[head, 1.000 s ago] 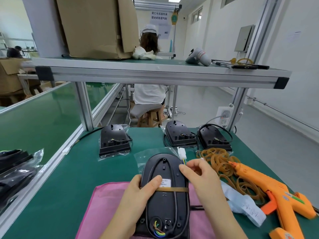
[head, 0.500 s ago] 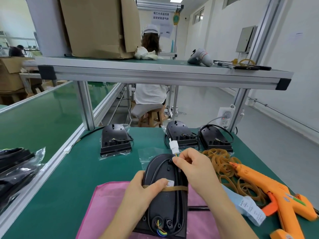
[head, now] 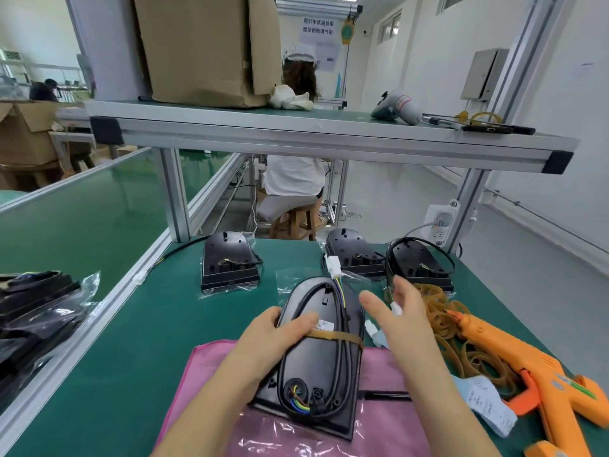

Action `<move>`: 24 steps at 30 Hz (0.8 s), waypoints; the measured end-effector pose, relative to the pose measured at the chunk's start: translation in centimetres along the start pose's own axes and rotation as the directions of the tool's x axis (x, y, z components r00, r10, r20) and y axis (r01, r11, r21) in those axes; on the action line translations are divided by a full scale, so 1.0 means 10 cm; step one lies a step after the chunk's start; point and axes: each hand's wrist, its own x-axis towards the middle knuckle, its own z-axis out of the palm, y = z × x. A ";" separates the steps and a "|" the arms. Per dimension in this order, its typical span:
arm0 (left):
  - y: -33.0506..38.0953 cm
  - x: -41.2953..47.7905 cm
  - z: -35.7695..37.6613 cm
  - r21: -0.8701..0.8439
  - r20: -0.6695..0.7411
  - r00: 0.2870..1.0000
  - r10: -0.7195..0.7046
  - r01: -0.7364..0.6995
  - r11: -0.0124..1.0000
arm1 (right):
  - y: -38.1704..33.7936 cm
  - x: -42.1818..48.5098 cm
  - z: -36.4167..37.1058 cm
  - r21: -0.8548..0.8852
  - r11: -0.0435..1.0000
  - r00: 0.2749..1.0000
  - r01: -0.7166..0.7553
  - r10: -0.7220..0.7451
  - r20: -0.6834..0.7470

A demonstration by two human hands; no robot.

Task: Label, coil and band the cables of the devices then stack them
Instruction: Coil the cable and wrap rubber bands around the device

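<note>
the left hand (head: 273, 334) grips the left edge of the black device (head: 313, 367), with the thumb lying on its back just beside the rubber band (head: 336, 336) that crosses the coiled cable (head: 344, 367). the right hand (head: 402, 318) hovers just right of the device, wide open with straight fingers. the device lies at lower centre of the frame on a pink cloth (head: 211, 364) on the green desk (head: 131, 341) — its white connector (head: 333, 266) pokes past the far end. to the right lie a pile of loose bands (head: 441, 315) and an orange glue gun (head: 514, 357).
</note>
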 end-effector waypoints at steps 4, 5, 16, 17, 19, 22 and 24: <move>0.09 0.05 -0.07 -0.027 0.087 0.996 0.007 -0.005 1.000 | 0.08 -0.16 -0.01 0.228 0.852 0.782 -0.471 0.284 0.554; 0.11 0.07 -0.07 -0.014 0.100 0.995 0.011 -0.009 1.000 | 0.08 -0.20 0.01 0.230 0.825 0.736 -0.516 0.290 0.611; -0.16 0.01 -0.63 -0.209 0.313 0.937 -0.156 0.228 0.951 | 0.19 -0.35 0.20 0.620 0.519 0.809 -0.588 0.355 0.469; -0.21 -0.03 -0.62 -0.330 0.322 0.934 -0.155 0.264 0.906 | 0.20 -0.37 0.23 0.655 0.476 0.810 -0.586 0.359 0.464; -0.32 -0.11 -0.51 -0.513 0.325 0.934 -0.149 0.307 0.802 | 0.19 -0.44 0.31 0.716 0.389 0.808 -0.580 0.383 0.447; -0.39 -0.29 -0.26 -0.656 0.345 0.930 -0.129 0.337 0.675 | 0.15 -0.57 0.47 0.785 0.295 0.820 -0.544 0.383 0.424; -0.38 -0.41 -0.13 -0.758 0.296 0.943 -0.155 0.330 0.563 | 0.13 -0.64 0.56 0.831 0.238 0.826 -0.503 0.414 0.382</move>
